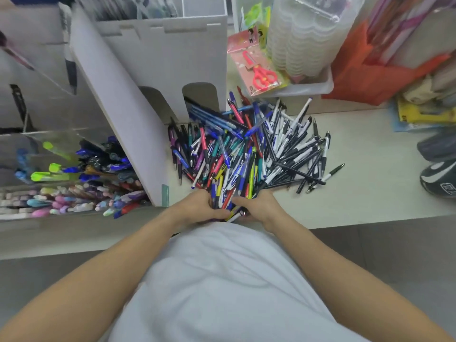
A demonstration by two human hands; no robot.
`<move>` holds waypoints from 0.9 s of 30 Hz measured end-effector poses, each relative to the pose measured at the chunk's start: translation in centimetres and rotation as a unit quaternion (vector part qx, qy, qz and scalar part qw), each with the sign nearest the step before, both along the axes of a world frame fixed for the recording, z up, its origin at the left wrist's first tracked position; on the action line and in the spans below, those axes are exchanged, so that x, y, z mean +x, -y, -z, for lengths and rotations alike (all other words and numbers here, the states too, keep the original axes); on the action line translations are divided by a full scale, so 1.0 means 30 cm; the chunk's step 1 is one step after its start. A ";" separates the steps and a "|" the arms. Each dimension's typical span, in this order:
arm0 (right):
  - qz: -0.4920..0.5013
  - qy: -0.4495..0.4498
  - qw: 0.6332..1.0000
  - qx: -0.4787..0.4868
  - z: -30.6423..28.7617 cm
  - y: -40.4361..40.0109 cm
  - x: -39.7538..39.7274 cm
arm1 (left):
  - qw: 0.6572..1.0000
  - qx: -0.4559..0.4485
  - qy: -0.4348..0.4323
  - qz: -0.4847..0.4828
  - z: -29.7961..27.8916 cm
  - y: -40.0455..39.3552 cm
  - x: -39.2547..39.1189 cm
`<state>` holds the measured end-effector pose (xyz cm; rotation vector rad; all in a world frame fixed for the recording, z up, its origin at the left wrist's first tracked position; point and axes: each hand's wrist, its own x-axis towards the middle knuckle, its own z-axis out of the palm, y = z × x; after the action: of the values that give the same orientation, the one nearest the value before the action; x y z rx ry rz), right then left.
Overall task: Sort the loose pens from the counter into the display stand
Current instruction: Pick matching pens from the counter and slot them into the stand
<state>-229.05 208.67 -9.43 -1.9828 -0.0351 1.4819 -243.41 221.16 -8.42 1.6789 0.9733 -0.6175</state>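
A big heap of loose pens (249,149) in many colours lies on the pale counter (365,183), white-and-black ones to its right. My left hand (197,207) and my right hand (259,206) meet at the heap's near edge, fingers curled round a bundle of pens (228,202) held between them. The white display stand (138,99) rises at the left. Its clear front bins (69,169) hold blue pens, green highlighters and pastel pens.
A clear tray (308,87) with stacked plastic lids and packaged red scissors (261,72) stands behind the heap. An orange bag (370,70) and yellow packets (424,114) lie at the right, with a dark shoe-like object (439,178) at the right edge.
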 end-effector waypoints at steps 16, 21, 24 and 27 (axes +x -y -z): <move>0.071 -0.070 0.995 0.024 -0.098 -0.173 0.009 | 0.953 -0.219 0.065 -0.201 -0.018 -0.069 0.041; 0.037 -0.134 0.988 0.074 -0.119 -0.206 0.022 | 0.938 -0.270 0.066 -0.208 -0.047 -0.099 0.066; 0.021 -0.204 0.972 0.116 -0.148 -0.222 0.030 | 0.940 -0.278 0.097 -0.174 -0.069 -0.107 0.073; -0.026 -0.172 0.981 0.088 -0.183 -0.240 0.032 | 0.951 -0.256 0.108 -0.138 -0.100 -0.115 0.081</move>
<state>-228.10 215.87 -3.94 -1.5779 -0.0673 1.7727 -241.00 224.61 -5.42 1.0978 0.7868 -0.4391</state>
